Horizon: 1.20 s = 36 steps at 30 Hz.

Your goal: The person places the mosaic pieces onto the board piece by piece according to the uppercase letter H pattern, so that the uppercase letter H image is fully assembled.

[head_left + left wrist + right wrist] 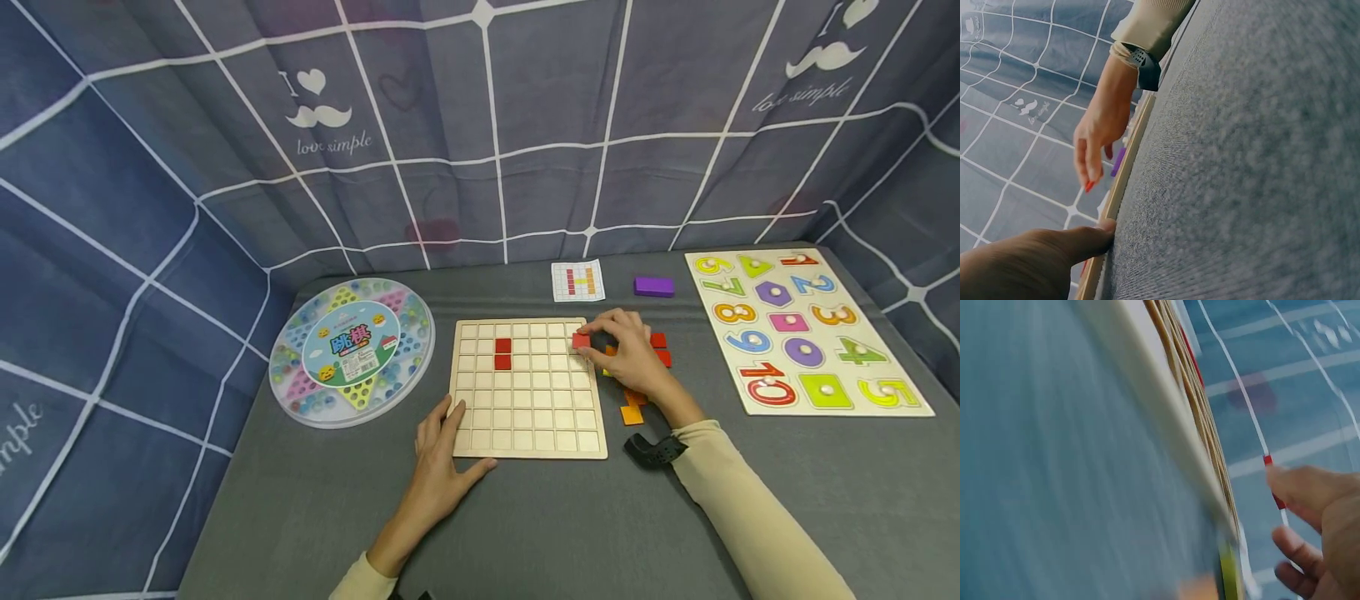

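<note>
A wooden grid board (532, 408) lies on the grey table with two red square tiles (503, 354) set in one column, one above the other. My right hand (633, 354) pinches another red tile (581, 341) between thumb and fingers, over the board's right edge; in the right wrist view this red tile (1279, 501) is partly hidden by the fingers. My left hand (438, 462) rests at the board's near left corner, fingers along the left side and thumb by the front edge. In the left wrist view the thumb (1094, 240) touches the board's edge.
Loose orange tiles (632, 414) and red tiles (660, 342) lie right of the board, partly under my right hand. Behind the board are a small pattern card (577, 282) and a purple block (654, 287). A round game box (352, 354) stands left, a number puzzle (806, 333) right.
</note>
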### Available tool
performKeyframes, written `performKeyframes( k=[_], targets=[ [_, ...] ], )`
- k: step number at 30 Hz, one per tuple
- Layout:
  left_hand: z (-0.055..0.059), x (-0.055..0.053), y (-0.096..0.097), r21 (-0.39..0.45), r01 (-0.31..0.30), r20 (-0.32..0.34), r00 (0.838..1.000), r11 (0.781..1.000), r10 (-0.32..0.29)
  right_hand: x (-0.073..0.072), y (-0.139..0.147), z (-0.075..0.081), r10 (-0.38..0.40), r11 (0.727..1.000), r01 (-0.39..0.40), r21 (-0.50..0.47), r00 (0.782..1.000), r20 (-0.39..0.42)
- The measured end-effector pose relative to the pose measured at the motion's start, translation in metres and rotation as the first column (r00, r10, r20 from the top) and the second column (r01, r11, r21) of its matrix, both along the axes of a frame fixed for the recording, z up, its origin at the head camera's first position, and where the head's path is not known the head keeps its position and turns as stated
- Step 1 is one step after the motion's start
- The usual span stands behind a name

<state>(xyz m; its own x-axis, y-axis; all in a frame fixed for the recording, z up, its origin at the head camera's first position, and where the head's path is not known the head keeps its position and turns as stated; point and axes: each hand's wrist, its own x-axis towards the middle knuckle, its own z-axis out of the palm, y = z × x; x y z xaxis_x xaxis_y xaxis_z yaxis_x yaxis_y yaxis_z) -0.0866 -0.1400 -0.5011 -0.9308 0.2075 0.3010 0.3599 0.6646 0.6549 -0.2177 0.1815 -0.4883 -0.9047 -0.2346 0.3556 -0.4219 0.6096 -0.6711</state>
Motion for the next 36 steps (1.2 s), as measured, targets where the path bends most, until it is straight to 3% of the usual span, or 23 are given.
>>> performKeyframes(
  k=[3, 8, 14, 19, 36],
  targets=[
    [0.0, 0.0, 0.0, 0.002, 0.0, 0.001, 1.0, 1.0, 0.0, 0.008, -0.027, 0.002, 0.023, 0.999, -0.023, -0.022, 1.0, -0.002],
    [0.0, 0.0, 0.0, -0.008, 0.0, 0.009, 1.0, 1.0, 0.0, 0.019, -0.069, 0.005, 0.061, 0.998, -0.059, -0.027, 0.996, 0.069],
    [0.0, 0.0, -0.001, -0.029, -0.004, 0.006, 1.0, 1.0, 0.004, 0.021, -0.099, 0.004, 0.089, 0.995, -0.092, 0.025, 0.989, 0.114],
    [0.0, 0.0, -0.002, -0.03, -0.006, -0.001, 1.0, 1.0, 0.006, 0.021, -0.109, 0.001, 0.111, 0.99, -0.118, 0.079, 0.99, 0.088],
    [0.002, -0.001, -0.001, -0.025, -0.004, 0.013, 1.0, 1.0, 0.005, 0.021, -0.11, -0.008, 0.124, 0.988, -0.128, 0.086, 0.991, 0.051]
  ],
)
